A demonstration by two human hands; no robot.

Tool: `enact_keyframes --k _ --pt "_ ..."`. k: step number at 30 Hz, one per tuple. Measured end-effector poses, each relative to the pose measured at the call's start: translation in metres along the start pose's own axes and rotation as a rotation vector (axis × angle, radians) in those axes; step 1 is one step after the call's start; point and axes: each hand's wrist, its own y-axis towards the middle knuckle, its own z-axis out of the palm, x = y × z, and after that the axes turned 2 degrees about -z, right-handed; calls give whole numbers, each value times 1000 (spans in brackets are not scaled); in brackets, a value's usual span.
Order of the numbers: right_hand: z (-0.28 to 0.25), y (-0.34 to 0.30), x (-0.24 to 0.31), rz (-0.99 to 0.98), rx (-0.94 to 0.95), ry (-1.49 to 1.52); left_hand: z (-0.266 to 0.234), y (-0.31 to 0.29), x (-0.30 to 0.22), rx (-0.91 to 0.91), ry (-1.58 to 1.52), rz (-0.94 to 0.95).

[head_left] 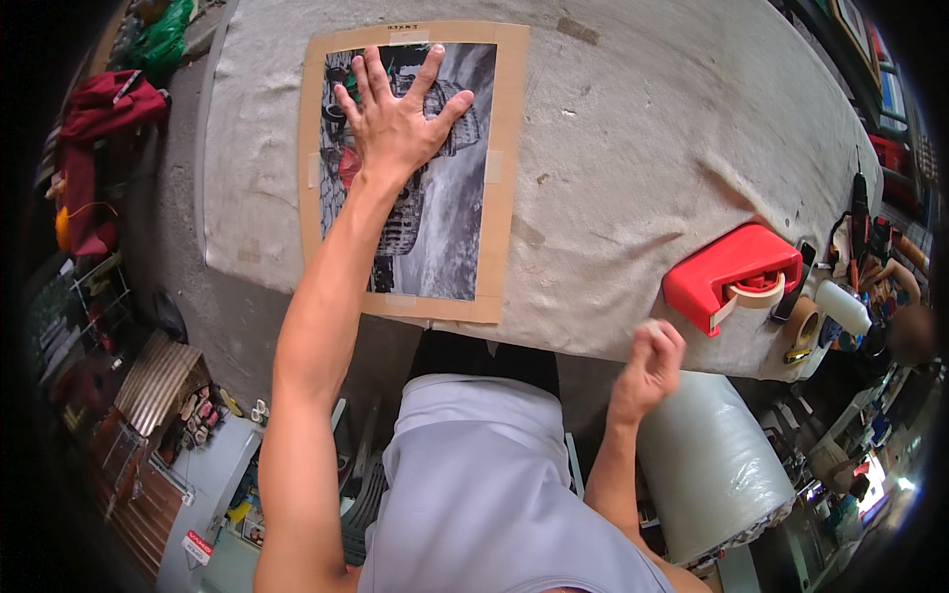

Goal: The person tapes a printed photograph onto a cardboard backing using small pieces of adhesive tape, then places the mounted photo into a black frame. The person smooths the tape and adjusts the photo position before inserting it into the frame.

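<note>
My left hand (397, 130) lies flat with fingers spread on the upper part of a mostly black-and-white picture (445, 242). The picture has small red and green patches and rests on a tan cardboard backing (511, 168) that shows as a border all round. Pieces of clear tape (314, 170) bridge the picture's edges and the cardboard. My right hand (650, 364) is closed, thumb against curled fingers, just off the table's near edge. Whatever it may hold is hidden. Closest to it stands a red tape dispenser (727, 265) with a tape roll (759, 292).
A pale, creased cloth covers the table (613, 128). Right of the dispenser are a brown tape roll (801, 321), a white roll (843, 308) and assorted tools. A large roll of clear wrap (712, 465) stands below the table's right side. Dark red cloth (109, 109) hangs at the left.
</note>
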Motion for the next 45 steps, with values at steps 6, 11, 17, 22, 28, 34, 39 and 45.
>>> enact_keyframes --k 6,11,17,22,28,34,39,45 --pt "158 120 52 -126 371 126 -8 2 -7 25 -46 19" --pt "260 175 59 -806 219 -313 -17 2 -13 71 -16 -7" --pt "277 186 44 -764 287 -294 -27 1 -16 180 -38 -48" --pt "279 188 45 -645 241 -258 -29 1 -16 219 -49 -47" --pt "271 200 55 -523 261 -115 -29 3 -16 221 -50 -46" --pt "243 181 54 -320 389 15 -28 4 -16 201 -39 -44" --pt "250 174 47 -446 389 -183 -29 5 -17 199 -16 -38" --pt "250 178 43 -498 399 -235 -28 5 -18 196 -6 -42"
